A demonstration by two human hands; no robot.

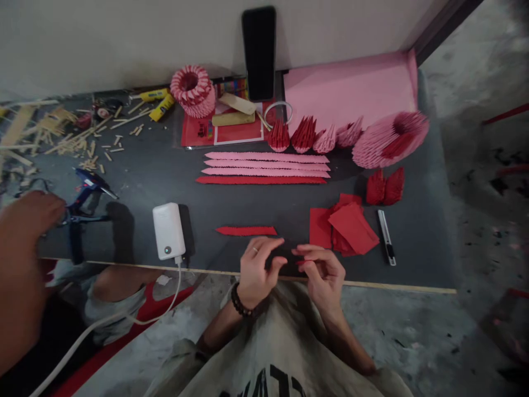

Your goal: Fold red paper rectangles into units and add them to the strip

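Lower centre of the frame, left hand (259, 270): I am holding thumb and fingertips apart.
Just right of it, right hand (324, 275): I am pinching a small red piece (301, 263) between thumb and fingers, which are hiding most of it.
Short red strip (247, 230): it is lying just above my left hand.
Long strips: three pink strips (266, 165) and a long red strip (260, 180) are lying side by side mid-frame.
Red paper pile (353, 225): its sheets are overlapping loosely, right of centre, with a cutter (386, 234) lying near.
Left edge: another person's hand (38, 212) is hovering or resting by a blue glue gun (87, 187); I cannot tell which.
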